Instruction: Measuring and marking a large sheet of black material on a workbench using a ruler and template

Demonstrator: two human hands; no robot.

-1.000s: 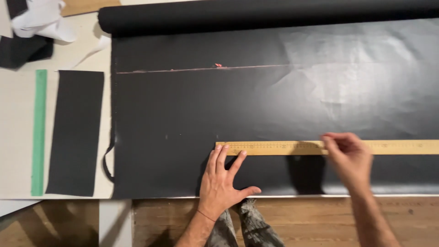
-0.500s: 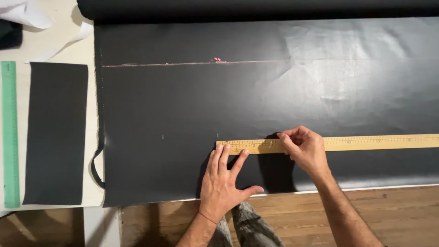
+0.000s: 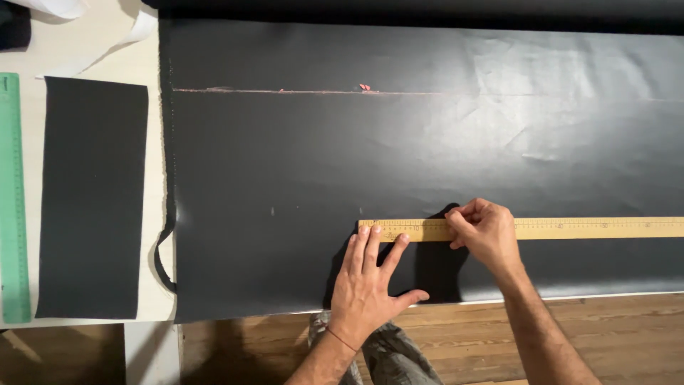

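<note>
A large sheet of black fabric (image 3: 299, 192) lies spread over the table, with a thin pink chalk line (image 3: 285, 90) drawn across its upper part. A long wooden ruler (image 3: 570, 227) lies flat on the fabric near the front edge and runs off to the right. My left hand (image 3: 370, 274) is flat on the fabric, fingers spread, with the fingertips pressing the ruler's left end. My right hand (image 3: 484, 232) rests on the ruler just right of that, fingers curled and pinched at its upper edge; whether they hold something small is hidden.
A cut black fabric rectangle (image 3: 91, 196) lies on the pale table (image 3: 160, 303) at the left, beside a green plastic ruler (image 3: 13, 192). The black fabric roll (image 3: 427, 7) runs along the far edge. Wooden floor (image 3: 620, 342) and my legs show below the table's front edge.
My right hand has slid left along the wooden ruler, from about its middle to close beside my left hand. The view has shifted left. My left hand has stayed put.
</note>
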